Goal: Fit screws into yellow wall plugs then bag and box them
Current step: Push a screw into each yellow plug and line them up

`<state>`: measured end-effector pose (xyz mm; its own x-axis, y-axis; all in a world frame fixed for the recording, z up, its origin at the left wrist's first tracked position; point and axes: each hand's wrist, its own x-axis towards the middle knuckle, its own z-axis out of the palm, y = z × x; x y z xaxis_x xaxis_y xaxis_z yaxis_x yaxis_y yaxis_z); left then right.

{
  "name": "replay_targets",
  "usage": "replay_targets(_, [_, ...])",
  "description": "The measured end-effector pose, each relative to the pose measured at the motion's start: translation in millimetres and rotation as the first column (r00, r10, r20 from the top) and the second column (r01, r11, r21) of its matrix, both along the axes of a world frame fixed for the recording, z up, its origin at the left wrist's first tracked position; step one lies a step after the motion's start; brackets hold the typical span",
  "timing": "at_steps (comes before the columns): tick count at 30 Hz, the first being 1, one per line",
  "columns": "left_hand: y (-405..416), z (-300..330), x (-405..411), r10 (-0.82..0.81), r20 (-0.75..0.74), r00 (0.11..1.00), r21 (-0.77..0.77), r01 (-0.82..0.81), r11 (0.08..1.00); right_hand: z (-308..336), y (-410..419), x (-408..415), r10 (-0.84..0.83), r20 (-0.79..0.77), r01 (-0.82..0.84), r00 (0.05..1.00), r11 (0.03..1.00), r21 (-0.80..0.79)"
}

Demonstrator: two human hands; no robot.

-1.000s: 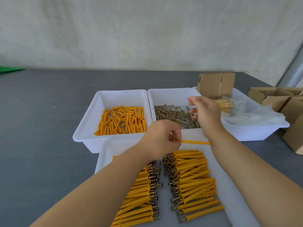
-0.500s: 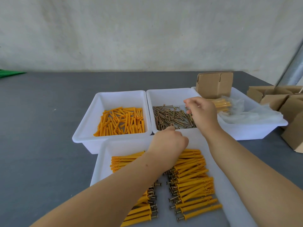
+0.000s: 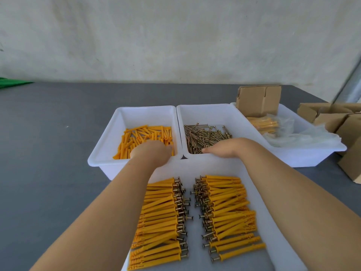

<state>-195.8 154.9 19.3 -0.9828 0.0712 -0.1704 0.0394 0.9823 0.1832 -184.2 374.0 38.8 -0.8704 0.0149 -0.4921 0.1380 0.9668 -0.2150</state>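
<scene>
The near tray (image 3: 230, 169), holding two rows of assembled plug-and-screw sets (image 3: 230, 218), served as the landmark. Directly beyond its far-left corner stood the plug bin (image 3: 109, 145), with loose yellow wall plugs (image 3: 140, 135) heaped inside. The left hand (image 3: 151, 153) reached into that bin, knuckles toward the camera. Its fingers were hidden behind the back of the hand, so whether it grasped a plug could not be determined. Beyond the tray's far-right corner stood the screw bin (image 3: 211, 112), with loose screws (image 3: 203, 136). The right hand (image 3: 226, 148) lay at the near edge of that pile, thumb extended. Its fingertips were likewise hidden, so its grip could not be determined.

Probable faults:
- The screws lay tangled. A blind pinch was likely to lift several at once or none.
- The plugs lay in mixed directions. One picked up reversed would need turning before a screw could enter.
- Both forearms crossed above the tray. A low withdrawal could sweep the aligned rows out of order.

Right of the tray, a further bin (image 3: 312, 153) held a cardboard box (image 3: 257, 100), a bagged batch and clear bags (image 3: 298, 135). More cartons (image 3: 336, 118) stood beyond it. All rested on a dark grey table (image 3: 48, 143) against a pale, stained wall (image 3: 175, 36). A green object (image 3: 13, 83) showed at the table's far-left edge.
</scene>
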Motion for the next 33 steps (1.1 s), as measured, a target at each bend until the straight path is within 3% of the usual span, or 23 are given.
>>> replay_targets(2, [1.0,-1.5,-3.6,-0.019,0.105,0.994,-0.012,0.02,1.0,-1.4,0.9,-0.8,0.031,0.009,-0.031,0.999,1.0,0.003])
replay_targets(5, [-0.2,-1.3,-5.7,-0.054,0.136,0.989,-0.006,0.055,0.998,-7.3,4.3,-3.8,0.012,-0.049,-0.012,0.999,1.0,-0.009])
replay_targets(14, [-0.7,4.2,0.3,-0.15,0.037,0.988,0.078,0.147,0.986,-6.9,6.5,-3.5,0.043,-0.075,-0.043,0.996,0.999,-0.003])
replay_targets(22, [-4.1,2.8,2.3,-0.206,-0.058,0.977,0.24,0.214,0.947,-5.4,14.1,10.3,-0.006,-0.232,-0.062,0.973,0.957,-0.284])
replay_targets(28, [-5.3,2.2,6.5,-0.072,-0.217,0.974,0.382,0.153,0.911,-3.4,18.2,20.5,-0.008,-0.352,-0.178,0.936,0.852,-0.492])
replay_targets(33, [-7.9,4.8,10.2,0.073,-0.281,0.957,0.514,0.086,0.853,-5.0,7.9,26.0,-0.017,-0.429,-0.227,0.903,0.83,-0.51])
